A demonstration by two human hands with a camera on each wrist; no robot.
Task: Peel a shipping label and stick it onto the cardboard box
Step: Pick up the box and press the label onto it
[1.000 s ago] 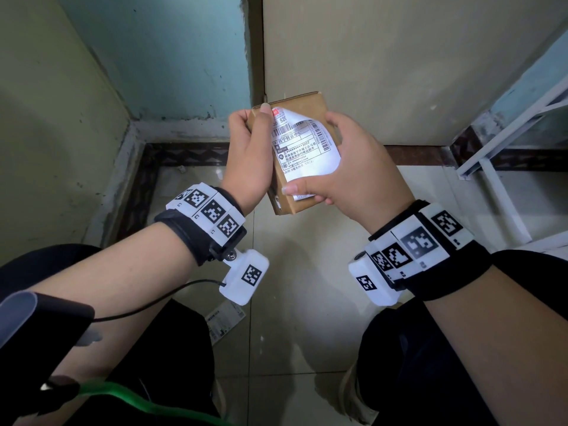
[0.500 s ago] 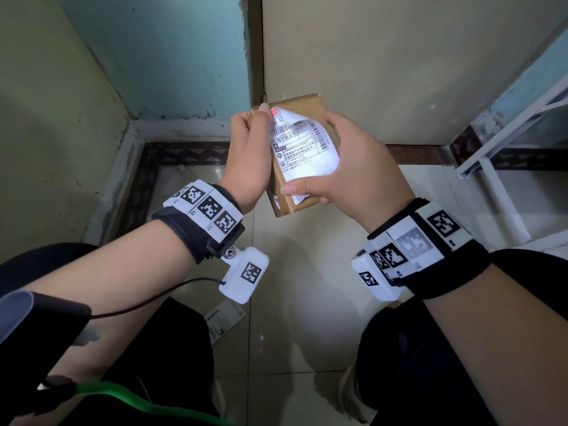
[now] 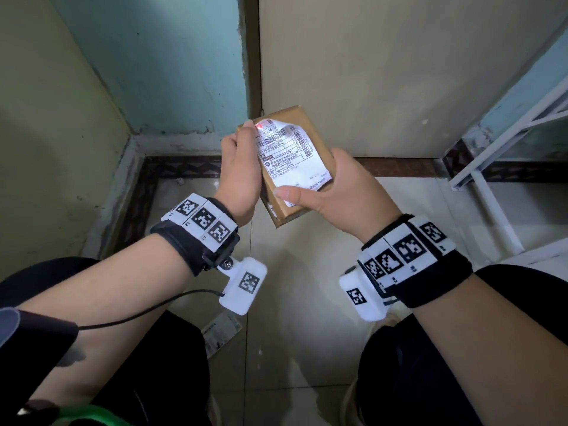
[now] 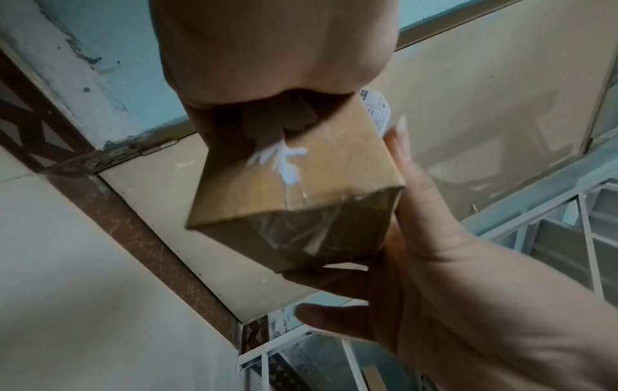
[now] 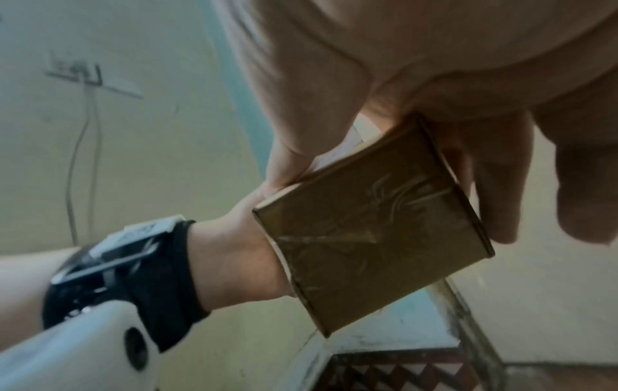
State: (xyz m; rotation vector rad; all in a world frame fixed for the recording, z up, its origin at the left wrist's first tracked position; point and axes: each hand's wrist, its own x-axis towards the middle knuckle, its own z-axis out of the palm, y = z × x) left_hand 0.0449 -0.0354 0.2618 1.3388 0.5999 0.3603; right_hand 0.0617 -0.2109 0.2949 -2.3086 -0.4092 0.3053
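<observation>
My left hand curls round the far edge of the small brown cardboard box, thumb pinning the top corner of the white printed shipping label. My right hand cradles the box's near end, thumb pressing the label's lower edge. This looks like the sticking step: the label's top-right corner stands lifted, so next I should smooth upward.

The white shipping label on the cardboard box shows "S204" at its top; lower down it shows "3002". It has barcodes and small Chinese print, too tiny to read.
</observation>
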